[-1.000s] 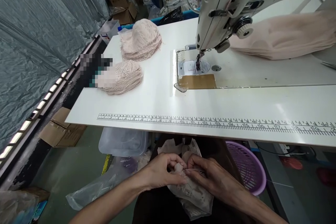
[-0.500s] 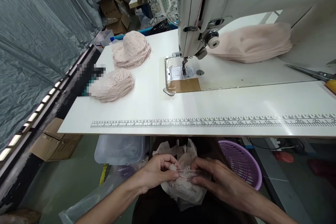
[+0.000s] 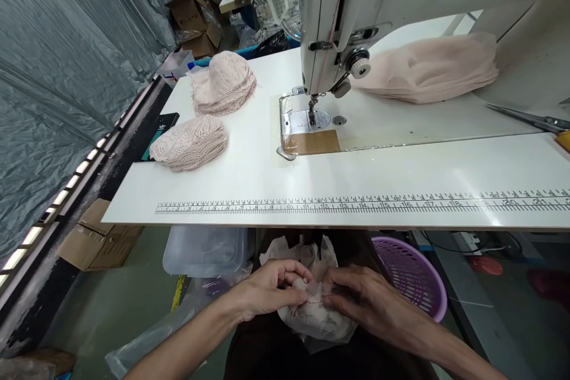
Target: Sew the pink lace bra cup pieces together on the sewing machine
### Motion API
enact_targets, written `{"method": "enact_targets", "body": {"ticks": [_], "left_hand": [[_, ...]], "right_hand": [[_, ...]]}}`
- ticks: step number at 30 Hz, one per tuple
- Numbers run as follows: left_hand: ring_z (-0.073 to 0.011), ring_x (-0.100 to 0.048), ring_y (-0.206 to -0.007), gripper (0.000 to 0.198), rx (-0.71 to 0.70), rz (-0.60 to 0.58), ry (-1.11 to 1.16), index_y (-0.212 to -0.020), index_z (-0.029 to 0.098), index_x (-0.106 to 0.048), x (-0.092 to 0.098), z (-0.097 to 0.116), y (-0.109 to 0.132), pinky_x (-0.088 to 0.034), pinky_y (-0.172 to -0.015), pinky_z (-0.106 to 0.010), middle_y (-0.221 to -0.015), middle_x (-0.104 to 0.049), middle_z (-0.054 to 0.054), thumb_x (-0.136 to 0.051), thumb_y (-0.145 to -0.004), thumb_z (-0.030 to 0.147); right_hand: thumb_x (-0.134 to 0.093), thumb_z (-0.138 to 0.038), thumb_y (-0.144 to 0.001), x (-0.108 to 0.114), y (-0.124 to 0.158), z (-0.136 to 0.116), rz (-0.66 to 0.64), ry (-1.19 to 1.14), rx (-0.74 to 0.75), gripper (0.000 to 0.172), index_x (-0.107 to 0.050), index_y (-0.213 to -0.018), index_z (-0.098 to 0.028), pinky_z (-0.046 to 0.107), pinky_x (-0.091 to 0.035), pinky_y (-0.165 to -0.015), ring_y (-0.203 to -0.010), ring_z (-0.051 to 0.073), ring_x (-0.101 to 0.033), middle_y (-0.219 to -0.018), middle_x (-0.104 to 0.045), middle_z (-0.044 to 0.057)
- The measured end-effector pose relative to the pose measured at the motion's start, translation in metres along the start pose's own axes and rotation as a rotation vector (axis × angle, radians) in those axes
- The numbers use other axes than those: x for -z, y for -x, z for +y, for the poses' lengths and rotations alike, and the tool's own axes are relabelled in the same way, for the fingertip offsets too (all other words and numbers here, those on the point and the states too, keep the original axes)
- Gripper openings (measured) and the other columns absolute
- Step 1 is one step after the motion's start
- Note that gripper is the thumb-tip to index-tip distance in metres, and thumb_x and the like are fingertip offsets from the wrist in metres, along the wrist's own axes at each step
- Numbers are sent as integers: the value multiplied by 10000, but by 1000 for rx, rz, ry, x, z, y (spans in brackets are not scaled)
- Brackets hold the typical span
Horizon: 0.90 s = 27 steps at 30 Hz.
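Both hands work in my lap, below the front edge of the white sewing table (image 3: 312,178). My left hand (image 3: 267,291) pinches a small pale lace piece (image 3: 312,312) that lies in a clear plastic bag. My right hand (image 3: 356,300) grips the same lace from the right, fingers closed on it. The fingertips of the two hands almost touch. On the table above stands a white sewing machine (image 3: 338,18), its needle over the metal plate (image 3: 307,122).
Two stacks of pink lace cups (image 3: 222,83) (image 3: 189,142) lie at the table's left. A pile of pink fabric (image 3: 427,71) sits behind the machine. Scissors (image 3: 529,119) rest at the right. A purple basket (image 3: 409,279), a clear bin (image 3: 205,249) and cardboard boxes (image 3: 95,234) stand under the table.
The view has swung slightly, bringing the machine head closer. My hands have stayed in my lap and have drawn closer together on the lace.
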<state>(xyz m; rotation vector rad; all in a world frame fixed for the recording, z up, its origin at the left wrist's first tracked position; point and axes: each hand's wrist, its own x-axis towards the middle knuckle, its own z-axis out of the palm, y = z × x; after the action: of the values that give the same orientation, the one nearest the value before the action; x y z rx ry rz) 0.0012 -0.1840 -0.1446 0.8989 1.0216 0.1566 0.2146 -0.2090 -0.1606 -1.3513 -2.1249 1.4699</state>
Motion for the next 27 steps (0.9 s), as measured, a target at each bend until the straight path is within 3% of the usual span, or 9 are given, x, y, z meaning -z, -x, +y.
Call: {"method": "enact_targets", "body": {"ticks": [11, 27], "left_hand": [[-79, -450, -568, 295, -36, 67, -105, -908, 135, -589, -7, -1, -1, -349, -561, -194, -616, -512, 55, -698, -634, 153], [-63, -416, -530, 345, -125, 12, -97, -993, 150, -566, 1, 16, 2, -306, -508, -178, -671, -564, 36, -596, -652, 101]], "right_hand": [[-485, -324, -875, 4, -3, -4, -2, 53, -9, 127, -578, -840, -246, 273, -411, -671, -749, 171, -579, -786, -619, -8], [-504, -312, -853, 16, -7, -17, 66, 96, 8, 106, -528, -783, -236, 265, -411, -668, -739, 166, -566, -747, -586, -17]]}}
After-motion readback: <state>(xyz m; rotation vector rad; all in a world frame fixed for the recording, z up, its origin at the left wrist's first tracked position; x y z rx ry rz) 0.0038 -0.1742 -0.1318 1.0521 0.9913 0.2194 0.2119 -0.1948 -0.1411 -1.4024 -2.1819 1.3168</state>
